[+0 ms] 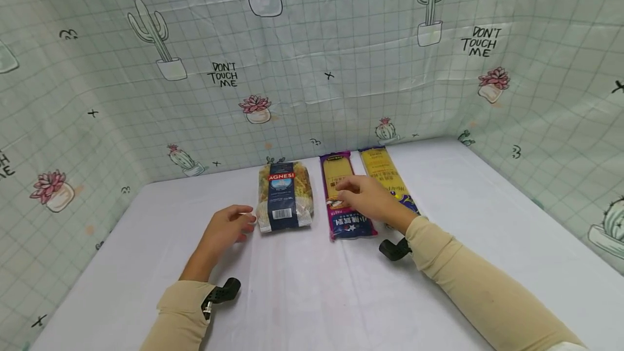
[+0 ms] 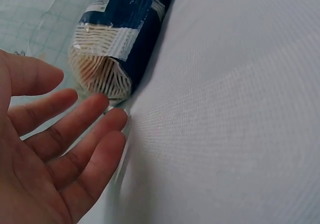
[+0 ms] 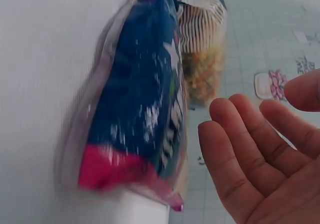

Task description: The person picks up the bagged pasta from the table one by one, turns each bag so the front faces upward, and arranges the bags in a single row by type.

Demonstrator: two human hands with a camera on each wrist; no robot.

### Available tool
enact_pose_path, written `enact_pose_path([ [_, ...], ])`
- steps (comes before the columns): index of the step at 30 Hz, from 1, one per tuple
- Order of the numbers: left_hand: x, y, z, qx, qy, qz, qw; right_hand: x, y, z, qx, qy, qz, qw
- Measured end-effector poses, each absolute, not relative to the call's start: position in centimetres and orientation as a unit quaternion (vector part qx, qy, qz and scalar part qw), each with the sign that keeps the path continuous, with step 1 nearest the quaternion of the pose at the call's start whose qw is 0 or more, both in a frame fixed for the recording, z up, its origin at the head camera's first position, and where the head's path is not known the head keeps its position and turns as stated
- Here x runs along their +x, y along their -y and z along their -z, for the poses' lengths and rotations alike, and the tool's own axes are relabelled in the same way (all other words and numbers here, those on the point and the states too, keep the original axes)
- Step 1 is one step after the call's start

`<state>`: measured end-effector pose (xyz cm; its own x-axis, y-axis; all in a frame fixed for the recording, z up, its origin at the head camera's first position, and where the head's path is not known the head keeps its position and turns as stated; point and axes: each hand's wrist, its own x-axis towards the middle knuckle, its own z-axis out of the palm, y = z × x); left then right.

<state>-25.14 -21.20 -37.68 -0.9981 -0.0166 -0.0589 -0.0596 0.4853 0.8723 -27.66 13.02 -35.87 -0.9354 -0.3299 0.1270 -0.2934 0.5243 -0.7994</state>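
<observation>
A navy-labelled bag of pasta [image 1: 285, 196] lies on the white cloth, its striped end toward the person. My left hand [image 1: 228, 232] is just left of that bag, fingers loosely spread and holding nothing; the left wrist view shows its fingertips [image 2: 116, 115] close by the striped end. To the right lies a purple and yellow pasta packet [image 1: 352, 226]. Over it hovers my right hand [image 1: 368, 196], fingers relaxed with nothing gripped. In the right wrist view the packet's blue and pink end [image 3: 135, 88] is beside the fingers [image 3: 220, 154]. Part of the packet is hidden under the hand.
A second yellow packet [image 1: 380, 167] with a blue end lies right of the purple one, partly behind the right hand. A printed cactus curtain [image 1: 302, 47] stands behind and around the white tabletop [image 1: 302, 297]. Black wrist mounts [image 1: 226, 290] sit at both cuffs.
</observation>
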Motion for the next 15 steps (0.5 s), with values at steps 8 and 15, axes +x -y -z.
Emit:
enact_pose_path([
  [8,-24.8,21.0,37.8,-0.023,-0.855,-0.518,0.023,-27.7,-16.4,35.7,-0.168,-0.883,0.438,-0.015],
  [15,-24.5,21.2,37.6,-0.019,-0.859,-0.512,0.011,-27.5,-19.8,36.4,-0.167,-0.906,0.386,-0.051],
])
